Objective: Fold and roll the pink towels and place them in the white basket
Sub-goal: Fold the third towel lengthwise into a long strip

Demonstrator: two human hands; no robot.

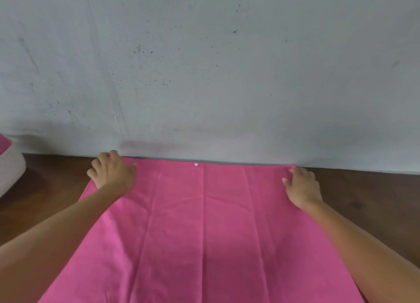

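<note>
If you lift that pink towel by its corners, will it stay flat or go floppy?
Probably floppy: the pink towel lies thin and flat on the table, creased from folding. Likely light too, being so thin. Lying flat, it shouldn't roll or tip.

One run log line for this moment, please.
pink towel: spread flat | left hand: holds far corner | right hand: pinches far corner

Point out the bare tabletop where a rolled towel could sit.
Bare wooden table lies right of the pink towel, past the right hand. Another strip lies between the white basket and the left hand. The towel covers the middle, up to the wall.
</note>
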